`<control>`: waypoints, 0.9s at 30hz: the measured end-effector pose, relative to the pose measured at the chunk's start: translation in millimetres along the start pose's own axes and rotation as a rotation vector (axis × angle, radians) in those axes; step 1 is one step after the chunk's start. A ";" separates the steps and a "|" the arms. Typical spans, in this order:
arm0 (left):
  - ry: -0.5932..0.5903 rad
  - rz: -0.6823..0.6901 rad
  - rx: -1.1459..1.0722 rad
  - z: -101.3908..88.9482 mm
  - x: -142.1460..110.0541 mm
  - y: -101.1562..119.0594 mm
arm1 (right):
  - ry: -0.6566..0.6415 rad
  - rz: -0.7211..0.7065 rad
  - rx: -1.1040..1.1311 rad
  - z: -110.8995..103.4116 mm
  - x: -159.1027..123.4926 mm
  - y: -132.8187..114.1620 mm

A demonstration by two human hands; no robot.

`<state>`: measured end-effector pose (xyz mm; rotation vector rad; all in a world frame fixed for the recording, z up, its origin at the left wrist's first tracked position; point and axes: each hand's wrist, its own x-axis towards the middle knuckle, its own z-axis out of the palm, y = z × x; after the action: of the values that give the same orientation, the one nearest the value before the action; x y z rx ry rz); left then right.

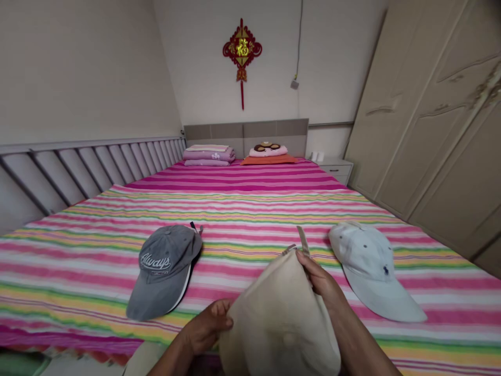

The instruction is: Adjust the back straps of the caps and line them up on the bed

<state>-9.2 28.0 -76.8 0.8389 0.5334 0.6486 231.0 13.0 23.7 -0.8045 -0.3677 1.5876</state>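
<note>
Between my hands, above the near side of the bed, is a beige cap (274, 313), its strap end and buckle pointing up and away from me. My left hand (207, 326) pinches its left edge. My right hand (323, 282) grips it at the upper right, beside the strap, thumb on top. To the left, a grey cap (166, 269) with white "Always" lettering lies on the bed, brim towards me. A pale blue-white cap (373, 269) with a small dark logo rests at the right, past my right hand. The lower part of the beige cap is cut off by the frame.
A striped sheet (242, 219) covers the bed. Folded purple bedding (209, 155) and an orange-and-pink stack (268, 152) sit by the headboard (274, 130). A metal rail (82, 167) runs along the left, and a wardrobe (426, 115) and nightstand (334, 167) stand at the right.
</note>
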 end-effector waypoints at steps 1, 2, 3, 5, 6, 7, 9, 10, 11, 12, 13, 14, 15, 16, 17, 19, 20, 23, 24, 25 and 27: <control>0.025 0.043 -0.067 -0.9 -2.2 -2.5 | 0.025 0.029 0.017 -1.6 2.3 0.1; 0.054 0.084 -0.129 -2.1 -4.0 -3.9 | 0.043 0.063 0.031 -3.2 4.4 0.2; 0.084 0.111 -0.182 -3.4 -5.4 -4.2 | 0.054 0.102 0.040 -4.9 6.2 0.5; 0.141 0.134 -0.250 -5.8 -7.6 -1.9 | 0.051 0.169 0.046 -9.0 8.6 1.8; 0.167 0.139 -0.270 -6.5 -8.4 0.1 | 0.036 0.193 0.047 -11.6 9.1 2.9; 0.192 0.141 -0.283 -6.8 -9.1 2.4 | 0.010 0.219 0.048 -14.6 9.2 4.4; 0.243 0.157 -0.302 -6.4 -10.1 6.5 | -0.067 0.279 0.044 -22.0 9.3 8.3; 0.272 0.164 -0.313 -6.2 -10.4 7.9 | -0.106 0.293 0.043 -26.2 9.7 10.4; 0.305 0.169 -0.326 -6.2 -10.6 8.6 | -0.135 0.290 0.046 -30.5 10.8 12.3; 0.340 0.170 -0.340 -6.4 -10.8 8.7 | -0.146 0.268 0.058 -34.8 12.5 13.7; 0.376 0.169 -0.355 -7.0 -10.9 8.3 | -0.132 0.225 0.089 -39.0 14.9 14.7; 0.409 0.165 -0.369 -7.9 -11.0 7.5 | -0.093 0.167 0.136 -43.1 18.0 15.0; 0.436 0.155 -0.384 -8.9 -11.2 6.6 | -0.041 0.112 0.186 -46.9 21.5 14.7; 0.457 0.143 -0.400 -10.0 -11.5 5.8 | 0.012 0.069 0.233 -50.7 25.2 14.1; 0.472 0.132 -0.418 -11.1 -12.0 5.4 | 0.049 0.039 0.266 -54.7 28.8 13.4; 0.496 0.125 -0.444 -12.8 -13.9 6.6 | 0.068 0.000 0.276 -63.9 35.1 12.8; 0.514 0.133 -0.451 -13.4 -15.5 8.7 | 0.064 -0.005 0.262 -69.3 37.6 13.5; 0.618 0.193 -0.460 -15.3 -23.4 23.1 | 0.119 0.016 0.227 -88.5 42.4 19.0; 0.653 0.217 -0.468 -16.0 -27.2 31.0 | 0.152 0.044 0.221 -94.9 43.3 21.5; 0.679 0.244 -0.478 -17.0 -31.6 40.6 | 0.174 0.056 0.218 -100.7 44.1 23.8; 0.696 0.310 -0.494 -20.1 -41.6 64.0 | 0.185 0.068 0.217 -109.2 44.9 27.8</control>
<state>-70.7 40.8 -29.0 0.2051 0.8267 1.3137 284.5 27.8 -84.1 -0.7945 -0.0346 1.5698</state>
